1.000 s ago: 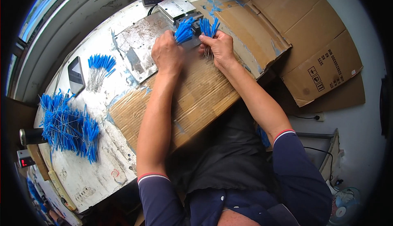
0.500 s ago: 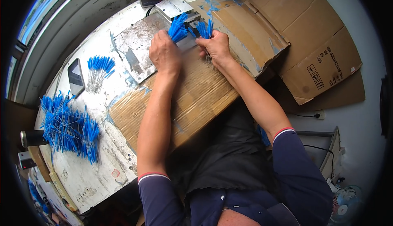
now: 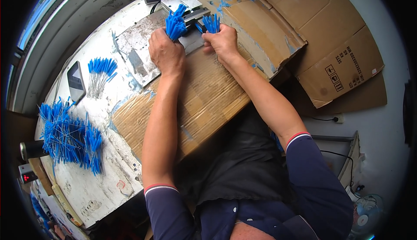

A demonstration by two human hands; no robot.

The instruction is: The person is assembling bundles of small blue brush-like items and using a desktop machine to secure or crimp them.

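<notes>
Both hands had crept slightly further toward the far edge of the workbench [image 3: 82, 188] since the earlier frame. At that edge, the left hand [image 3: 166, 53] held its fingers curled tight around a thick bunch of blue-tipped wires [image 3: 175, 23], tips upward, seemingly to keep them aligned. Just beside it, the right hand [image 3: 223, 41] pinched a smaller blue bunch [image 3: 211, 23] against a small metal machine [image 3: 191, 16], apparently feeding it in. Both forearms rested over a cardboard sheet [image 3: 204, 105]. Near the left edge lay a loose pile of blue-tipped wires [image 3: 69, 138] and a small fanned bundle [image 3: 100, 68].
</notes>
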